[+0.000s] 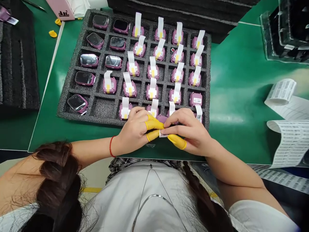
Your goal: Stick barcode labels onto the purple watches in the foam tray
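Observation:
Near the tray's front edge, both hands meet on a purple smartwatch case (162,119), mostly hidden by fingers. My left hand (135,129), with yellow finger cots on its thumb and a finger, is closed on the case. My right hand (190,130) has its bare fingers bent onto the case, beside a small white label (163,133). A yellow cot covers the right thumb, which sits just below that label. Behind the hands is a dark foam tray (72,85) of purple watches, some screen up, many back up with white strips held by yellow tape.
Label sheets (288,138) and a curled label roll (282,91) lie at the right. Clear plastic trays (287,32) stand at the far right. Black foam (173,17) is stacked behind the tray, with more foam (19,58) at left. A pink box (60,8) stands at back left.

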{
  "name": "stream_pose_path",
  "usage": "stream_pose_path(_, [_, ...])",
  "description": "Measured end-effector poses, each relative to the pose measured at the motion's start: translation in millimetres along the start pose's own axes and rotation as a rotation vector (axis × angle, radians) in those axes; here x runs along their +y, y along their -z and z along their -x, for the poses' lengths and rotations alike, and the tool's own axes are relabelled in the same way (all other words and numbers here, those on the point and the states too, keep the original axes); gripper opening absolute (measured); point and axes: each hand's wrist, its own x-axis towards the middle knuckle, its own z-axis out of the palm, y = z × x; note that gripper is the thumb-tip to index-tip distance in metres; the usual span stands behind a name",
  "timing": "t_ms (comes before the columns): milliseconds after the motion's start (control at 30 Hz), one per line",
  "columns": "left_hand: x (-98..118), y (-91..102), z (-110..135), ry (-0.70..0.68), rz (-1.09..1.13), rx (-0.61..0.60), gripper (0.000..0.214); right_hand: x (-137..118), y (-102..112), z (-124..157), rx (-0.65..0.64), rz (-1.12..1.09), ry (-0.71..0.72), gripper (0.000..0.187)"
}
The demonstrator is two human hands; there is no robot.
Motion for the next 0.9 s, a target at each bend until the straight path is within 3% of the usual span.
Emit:
stream_pose_path(267, [0,-0.1,-2,0.012,0.001,0.013,0.005,-7,-2,0,-0.083,0.024,-0.056,0.013])
stream_pose_path(467, [-3,-0.1,-1,-0.032,-0.017,0.032,0.003,-10,1,2,-0.124,-0.097,0.015,0.010])
stream_pose_path(667, [-4,0.2,0,-0.041,-0.028,0.040,0.004,-10,1,-1,-0.102,-0.026,0.077,0.012])
stream_pose_path(900, [-3,-0.8,0,-0.006,-0.029,0.033,0.008,-11,-2,-2,-0.024,0.095,0.014,0.012])
